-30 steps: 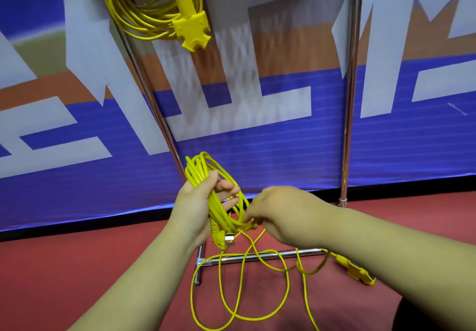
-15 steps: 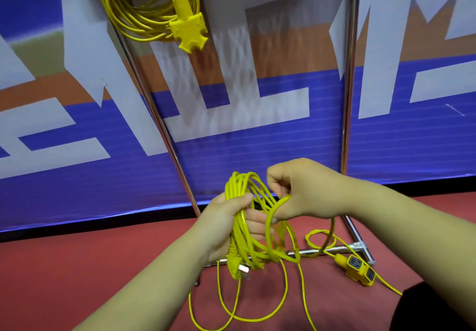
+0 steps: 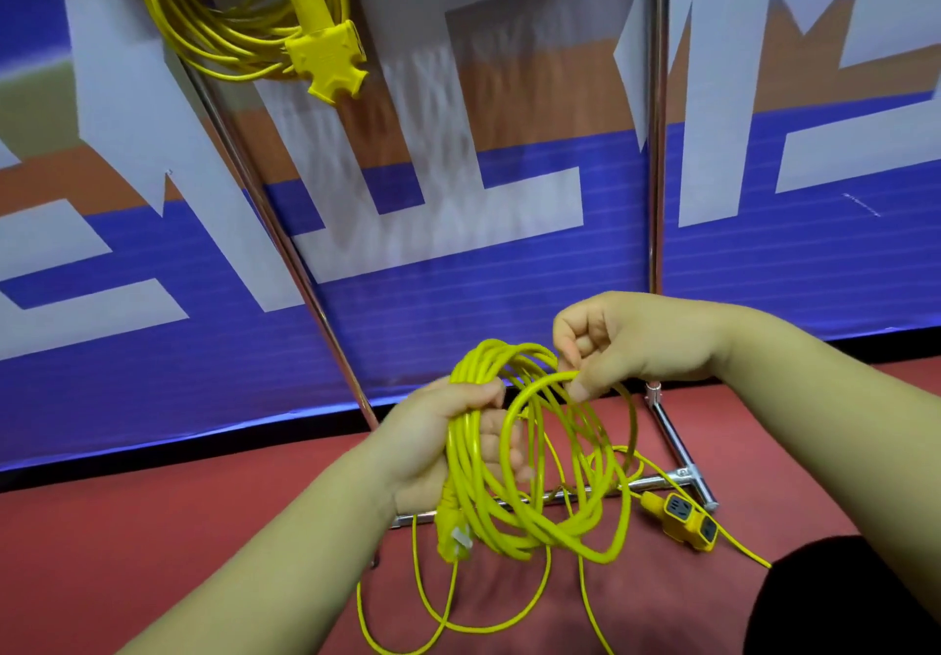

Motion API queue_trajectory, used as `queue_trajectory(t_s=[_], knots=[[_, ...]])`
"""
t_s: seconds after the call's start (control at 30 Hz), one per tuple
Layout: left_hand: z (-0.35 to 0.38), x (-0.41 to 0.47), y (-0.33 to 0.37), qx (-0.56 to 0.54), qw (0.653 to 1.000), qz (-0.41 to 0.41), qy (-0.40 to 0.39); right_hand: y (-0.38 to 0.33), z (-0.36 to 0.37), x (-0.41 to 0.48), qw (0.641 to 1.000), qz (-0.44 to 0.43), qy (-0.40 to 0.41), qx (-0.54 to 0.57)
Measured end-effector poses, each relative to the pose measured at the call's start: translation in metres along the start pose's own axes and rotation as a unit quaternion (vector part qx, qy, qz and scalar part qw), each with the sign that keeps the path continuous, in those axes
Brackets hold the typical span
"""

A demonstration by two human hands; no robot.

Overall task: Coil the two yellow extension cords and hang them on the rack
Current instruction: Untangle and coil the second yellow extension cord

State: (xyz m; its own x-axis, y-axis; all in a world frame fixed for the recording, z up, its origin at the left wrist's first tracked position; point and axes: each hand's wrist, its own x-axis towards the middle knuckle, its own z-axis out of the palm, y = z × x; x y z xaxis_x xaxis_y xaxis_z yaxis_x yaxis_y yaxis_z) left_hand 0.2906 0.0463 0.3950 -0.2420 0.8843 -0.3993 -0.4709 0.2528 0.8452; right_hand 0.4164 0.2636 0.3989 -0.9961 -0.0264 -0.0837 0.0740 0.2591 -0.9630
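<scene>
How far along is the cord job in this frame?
Done: one coiled cord hangs on the rack. In hand: the left hand grips the second cord's coil while the right hand pinches a new loop beside it. Left: gather the slack and socket end lying on the floor, then hang this coil.

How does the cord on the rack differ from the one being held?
The hanging cord is fully coiled; the held cord trails loops on the floor. No hand touches the hanging cord; the left hand grips the held cord, the right hand pinches a loop. Both are yellow.
</scene>
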Motion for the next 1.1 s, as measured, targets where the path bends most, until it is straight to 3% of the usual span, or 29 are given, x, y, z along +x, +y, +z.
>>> queue_trajectory(t_s=[0.27, 0.57, 0.7, 0.9, 1.1], knots=[[-0.025, -0.007, 0.030, -0.014, 0.995, 0.093, 0.043, 0.032, -0.005, 0.002, 0.999, 0.048, 0.016, 0.010], [-0.025, -0.005, 0.017, 0.012, 0.996, 0.073, 0.047, 0.001, 0.015, 0.010, 0.968, -0.048, 0.246, -0.021], [-0.022, -0.005, 0.016, -0.008, 0.999, 0.033, -0.003, -0.006, 0.022, 0.020, 0.950, -0.079, 0.302, -0.015], [-0.020, -0.010, 0.013, 0.056, 0.997, 0.048, -0.036, 0.000, 0.022, 0.030, 0.947, -0.048, 0.308, -0.084], [-0.028, -0.018, 0.023, 0.079, 0.992, 0.095, -0.025, 0.008, 0.015, 0.018, 0.975, -0.012, 0.214, -0.061]])
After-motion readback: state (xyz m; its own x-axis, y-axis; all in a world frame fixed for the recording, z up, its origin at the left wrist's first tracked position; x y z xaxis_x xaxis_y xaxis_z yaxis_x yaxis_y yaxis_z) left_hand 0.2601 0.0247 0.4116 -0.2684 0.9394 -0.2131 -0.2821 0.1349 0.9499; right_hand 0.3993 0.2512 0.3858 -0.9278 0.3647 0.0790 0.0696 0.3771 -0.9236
